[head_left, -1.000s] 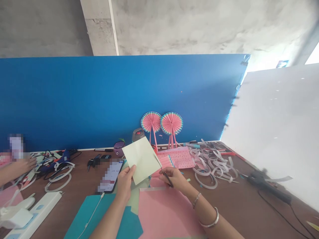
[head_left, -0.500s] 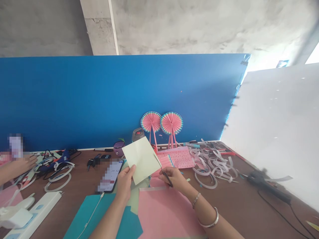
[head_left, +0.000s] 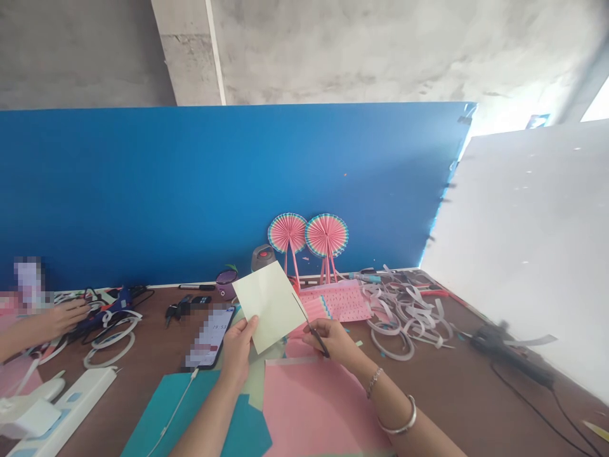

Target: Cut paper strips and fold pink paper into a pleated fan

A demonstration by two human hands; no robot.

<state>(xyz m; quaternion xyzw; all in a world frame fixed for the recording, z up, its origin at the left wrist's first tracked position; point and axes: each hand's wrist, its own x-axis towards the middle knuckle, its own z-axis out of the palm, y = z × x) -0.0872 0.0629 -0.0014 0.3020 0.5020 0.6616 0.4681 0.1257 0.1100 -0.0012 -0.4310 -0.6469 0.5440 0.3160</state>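
Observation:
Between thumb and fingers, my left hand [head_left: 238, 352] grips a pale yellow-green sheet of paper [head_left: 269, 304] by its lower left edge, tilted above the table. My right hand [head_left: 330, 343] is closed on a dark-handled pair of scissors [head_left: 318, 337], whose blades lie at the sheet's right edge. Whether the blades are apart cannot be made out. Below the hands lie a pink sheet [head_left: 318, 406] and a teal sheet [head_left: 176, 406]. Two pink pleated paper fans [head_left: 288, 233] stand against the blue partition, with pink patterned paper [head_left: 349, 301] in front of them.
Left of the sheet lies a phone [head_left: 212, 336] with a white cable. Curled white strips [head_left: 404, 317] and a black glue gun-like tool [head_left: 514, 355] are on the right. A white power strip [head_left: 71, 412] and another person's hand [head_left: 61, 320] are at the left.
The other person's hand at the left has moved right, towards the blue object there. My hands, the sheet and the scissors stay nearly in place.

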